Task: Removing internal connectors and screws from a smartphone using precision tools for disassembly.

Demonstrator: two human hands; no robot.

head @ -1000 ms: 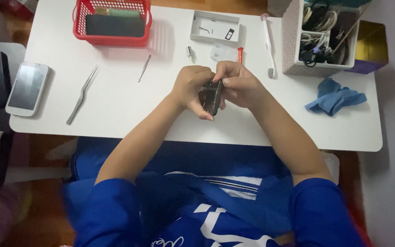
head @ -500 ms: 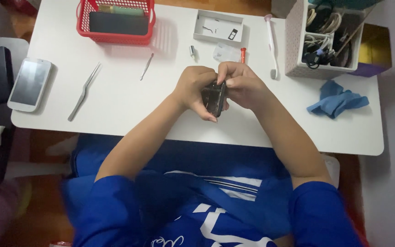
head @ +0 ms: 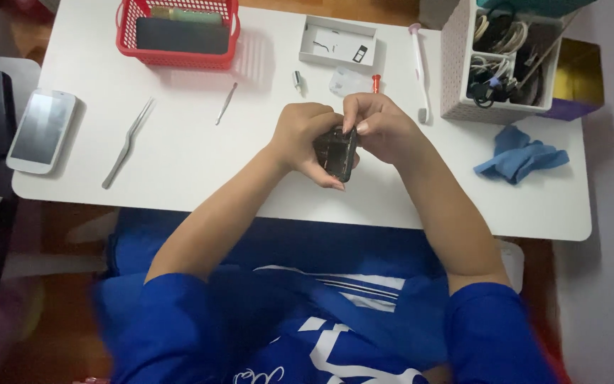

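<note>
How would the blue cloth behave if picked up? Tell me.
The blue cloth lies crumpled in soft folds, so it would probably flop and drape. It looks thin, so likely light. Lying flat on the table, it should not roll or tip.

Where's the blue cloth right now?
In the head view, the blue cloth lies crumpled on the white table's right side, just below the white organizer box.

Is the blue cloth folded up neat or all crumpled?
Crumpled. The blue cloth lies bunched on the white table, with uneven folds and flaps sticking out, right of the hands and below the white organizer box.
</note>
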